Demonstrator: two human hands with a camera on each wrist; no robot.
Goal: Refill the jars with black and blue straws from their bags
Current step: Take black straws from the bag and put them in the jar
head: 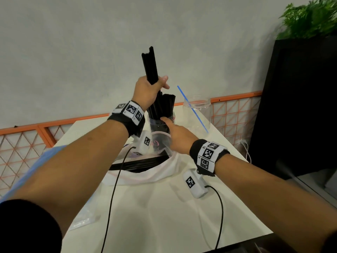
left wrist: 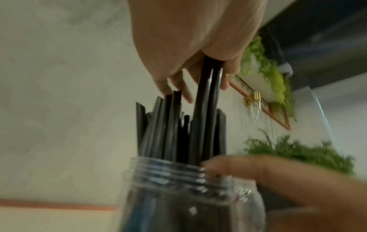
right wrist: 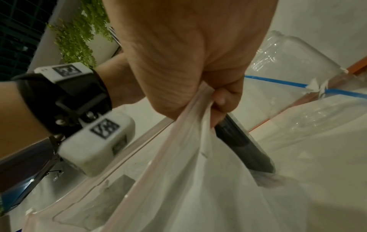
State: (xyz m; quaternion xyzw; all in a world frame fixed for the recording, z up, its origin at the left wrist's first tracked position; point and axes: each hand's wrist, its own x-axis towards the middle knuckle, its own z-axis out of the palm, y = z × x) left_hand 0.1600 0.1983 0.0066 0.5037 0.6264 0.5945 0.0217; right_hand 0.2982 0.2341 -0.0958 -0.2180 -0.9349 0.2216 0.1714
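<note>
Centrally, near jar (head: 160, 123) holds black straws (head: 160, 105); left hand (head: 147, 90) grasps a bundle (head: 150, 64) above it. Right hand (head: 179, 137) pinches the bag (head: 145, 172). Far-right jar (head: 197, 110) contains one blue straw (head: 192, 108).

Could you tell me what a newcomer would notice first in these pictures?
Probably the left hand, raised at centre, gripping a bundle of black straws above a jar already packed with them. The right hand touches that jar's rim. Farther right, a second jar holds one blue straw.
</note>
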